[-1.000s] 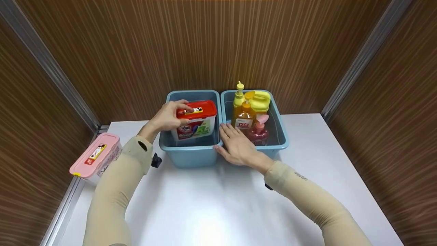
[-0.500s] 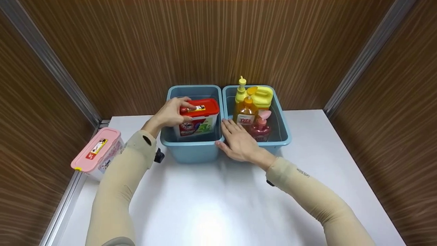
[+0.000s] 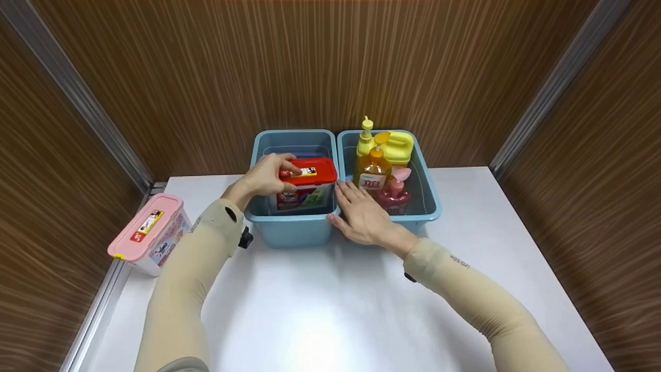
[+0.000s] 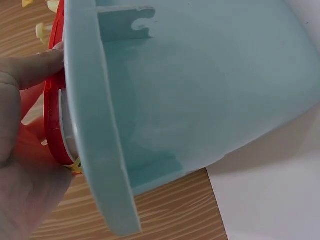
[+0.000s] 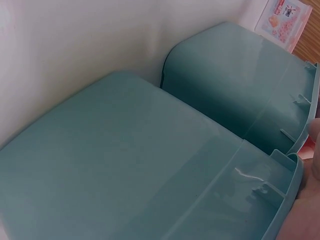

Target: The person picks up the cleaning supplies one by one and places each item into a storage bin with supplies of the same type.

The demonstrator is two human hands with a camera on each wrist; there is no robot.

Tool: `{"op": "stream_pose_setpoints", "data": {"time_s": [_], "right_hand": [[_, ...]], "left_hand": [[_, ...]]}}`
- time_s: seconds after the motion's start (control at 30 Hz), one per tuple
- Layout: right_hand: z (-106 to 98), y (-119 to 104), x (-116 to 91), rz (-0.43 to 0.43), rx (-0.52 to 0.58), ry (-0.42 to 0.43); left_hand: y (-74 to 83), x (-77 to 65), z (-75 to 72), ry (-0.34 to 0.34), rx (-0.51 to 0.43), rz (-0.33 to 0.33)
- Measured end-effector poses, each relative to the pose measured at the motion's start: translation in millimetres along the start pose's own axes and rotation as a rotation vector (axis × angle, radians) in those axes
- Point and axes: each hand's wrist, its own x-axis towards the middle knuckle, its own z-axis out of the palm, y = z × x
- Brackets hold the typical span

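In the head view my left hand [image 3: 267, 174] grips the red-lidded laundry capsule box [image 3: 316, 171] across its lid, thumb at the near side and fingers toward the far side. The box stands inside the left blue bin [image 3: 293, 225], near its right wall. The left wrist view shows the thumb by the red lid [image 4: 54, 117], with much of the box hidden behind the bin wall. My right hand [image 3: 364, 219] rests with straight fingers where the two bins meet, its thumb toward the left bin's rim and its palm by the right blue bin [image 3: 433, 206].
Inside the right bin stand a yellow pump bottle [image 3: 365, 142], a yellow jug [image 3: 398, 147], an orange pump bottle [image 3: 373, 170] and a pink pump bottle [image 3: 395, 199]. A pink-lidded box [image 3: 147, 227] sits at the table's left edge, beside the left forearm. Wood-patterned walls enclose the table [image 3: 310, 299].
My left hand has moved the red-lidded box slightly right and toward the front within the left bin. A strip of blue-purple shows behind it now. The right hand keeps its place on the rims.
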Motion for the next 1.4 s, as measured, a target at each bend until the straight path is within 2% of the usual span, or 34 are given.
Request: {"op": "stream_pose_setpoints", "data": {"time_s": [0.33,0.53,0.7,0.93,1.1,1.23,1.4], "right_hand": [[2,-1,-2,-0.008,0.014,0.0],[2,-1,-3,-0.015,0.003,0.013],[2,-1,-4,-0.031,0.001,0.019],[1,-1,-5,-0.031,0.008,0.005],[-1,-1,-3,-0.023,-0.001,0.006],[-1,-1,-1,-0.012,0.003,-0.002],[0,-1,1,-0.012,0.007,0.0]], "left_hand": [[-8.0,-7.6,-4.4,-0.019,0.011,-0.031],[-10.8,-7.1,-0.1,-0.033,0.034,-0.035],[-12.5,-5.1,6.0,-0.038,0.114,0.017],[-13.9,-2.9,12.6,-0.051,0.186,0.024],[-8.0,1.7,10.1,-0.075,0.26,0.051],[-4.7,1.9,6.7,-0.079,0.262,0.034],[-9.5,-1.6,5.4,-0.072,0.279,0.01]]}}
